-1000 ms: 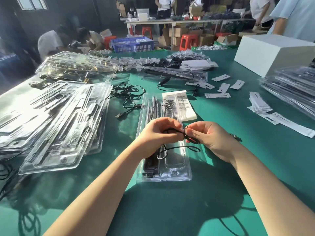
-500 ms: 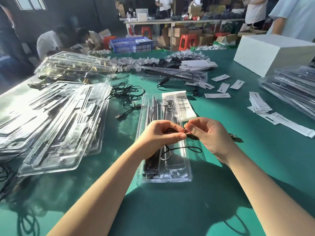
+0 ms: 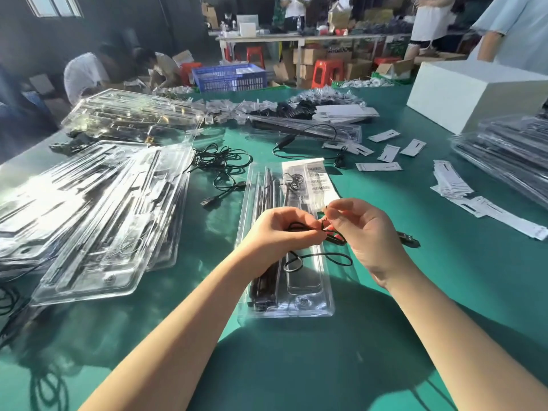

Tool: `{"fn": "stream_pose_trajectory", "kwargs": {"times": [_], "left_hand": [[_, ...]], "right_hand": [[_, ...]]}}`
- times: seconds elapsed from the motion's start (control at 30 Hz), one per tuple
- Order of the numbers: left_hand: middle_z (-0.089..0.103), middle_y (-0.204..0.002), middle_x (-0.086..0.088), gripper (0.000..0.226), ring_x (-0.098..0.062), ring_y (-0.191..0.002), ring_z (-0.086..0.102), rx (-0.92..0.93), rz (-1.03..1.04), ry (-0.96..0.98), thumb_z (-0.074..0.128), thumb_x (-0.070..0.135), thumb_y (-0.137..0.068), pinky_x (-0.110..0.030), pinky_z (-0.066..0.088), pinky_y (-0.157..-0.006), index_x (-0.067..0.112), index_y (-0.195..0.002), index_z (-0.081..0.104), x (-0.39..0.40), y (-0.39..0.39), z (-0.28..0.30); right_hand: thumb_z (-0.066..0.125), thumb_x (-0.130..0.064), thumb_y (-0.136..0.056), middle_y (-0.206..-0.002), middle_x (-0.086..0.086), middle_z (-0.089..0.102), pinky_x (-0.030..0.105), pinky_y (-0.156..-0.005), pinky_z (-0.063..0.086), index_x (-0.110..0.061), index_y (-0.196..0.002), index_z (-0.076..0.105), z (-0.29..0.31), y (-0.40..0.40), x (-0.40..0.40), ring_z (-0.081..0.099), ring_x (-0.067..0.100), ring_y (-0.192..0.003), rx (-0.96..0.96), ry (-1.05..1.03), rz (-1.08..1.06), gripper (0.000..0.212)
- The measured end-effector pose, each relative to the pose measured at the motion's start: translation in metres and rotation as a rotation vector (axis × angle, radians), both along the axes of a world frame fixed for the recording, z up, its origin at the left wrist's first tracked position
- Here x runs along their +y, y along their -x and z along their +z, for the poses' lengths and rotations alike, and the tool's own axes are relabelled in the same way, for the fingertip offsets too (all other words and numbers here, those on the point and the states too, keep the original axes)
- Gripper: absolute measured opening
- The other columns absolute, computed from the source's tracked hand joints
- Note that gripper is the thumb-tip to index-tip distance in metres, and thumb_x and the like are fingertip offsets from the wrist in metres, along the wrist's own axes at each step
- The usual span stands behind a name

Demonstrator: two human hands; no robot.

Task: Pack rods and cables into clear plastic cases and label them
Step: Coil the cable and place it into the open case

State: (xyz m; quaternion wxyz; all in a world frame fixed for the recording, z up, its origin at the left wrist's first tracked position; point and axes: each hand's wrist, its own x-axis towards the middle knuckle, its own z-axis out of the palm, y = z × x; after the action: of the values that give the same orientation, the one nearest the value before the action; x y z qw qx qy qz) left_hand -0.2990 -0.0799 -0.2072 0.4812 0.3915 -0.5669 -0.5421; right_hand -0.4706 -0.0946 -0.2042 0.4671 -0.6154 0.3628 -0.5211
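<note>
Two hands over open case (image 3: 324, 304) on table. Left hand (image 3: 281, 232) grips coiled cable (image 3: 318, 256); right hand (image 3: 367, 232) pinches its end. Rods (image 3: 268, 262) already in case. Risk: loose loops spring open, snag rods, spill past slot.

Nothing here can actually be read. The white label sheet (image 3: 314, 179) lying at the far end of the clear plastic case (image 3: 246, 232) carries a few barcode stickers with rows of small print, but the characters are too fine and blurred to make out. The loose white cards (image 3: 378, 166) scattered on the green table (image 3: 444, 292) show only a dark slot, no legible wording.
</note>
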Motion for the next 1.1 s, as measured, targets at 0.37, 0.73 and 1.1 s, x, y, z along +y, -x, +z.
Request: {"fn": "stream_pose_trajectory", "kwargs": {"times": [0.37, 0.73, 1.1], "left_hand": [[0.068, -0.08, -0.003, 0.032, -0.016, -0.074, 0.062, 0.091, -0.044, 0.05, 0.073, -0.008, -0.075, -0.022, 0.052, -0.071, 0.024, -0.075, 0.067, -0.001, -0.004, -0.002], [0.069, -0.085, -0.006, 0.029, -0.017, -0.077, 0.064, 0.1, -0.099, 0.056, 0.075, -0.002, -0.073, -0.022, 0.052, -0.067, 0.022, -0.088, 0.068, 0.001, -0.007, 0.0], [0.072, -0.081, 0.003, 0.028, -0.014, -0.075, 0.067, 0.063, -0.003, 0.094, 0.075, 0.009, -0.075, -0.021, 0.053, -0.063, 0.031, -0.092, 0.074, 0.004, -0.004, 0.0]], "right_hand": [[0.071, -0.023, -0.074, -0.087, 0.007, 0.076, 0.019, -0.069, 0.055, -0.026, -0.087, 0.079, -0.001, 0.015, -0.005, 0.071, 0.017, -0.075, 0.042, -0.186, 0.24, 0.016], [0.062, -0.02, -0.084, -0.076, -0.005, 0.072, 0.017, -0.064, 0.053, -0.01, -0.095, 0.067, 0.005, 0.016, -0.003, 0.068, 0.011, -0.066, 0.186, -0.173, 0.275, 0.016], [0.061, -0.009, -0.091, -0.076, -0.006, 0.071, 0.016, -0.054, 0.048, -0.016, -0.089, 0.064, -0.004, 0.002, 0.0, 0.068, 0.012, -0.061, 0.131, -0.054, 0.088, 0.008]]}}
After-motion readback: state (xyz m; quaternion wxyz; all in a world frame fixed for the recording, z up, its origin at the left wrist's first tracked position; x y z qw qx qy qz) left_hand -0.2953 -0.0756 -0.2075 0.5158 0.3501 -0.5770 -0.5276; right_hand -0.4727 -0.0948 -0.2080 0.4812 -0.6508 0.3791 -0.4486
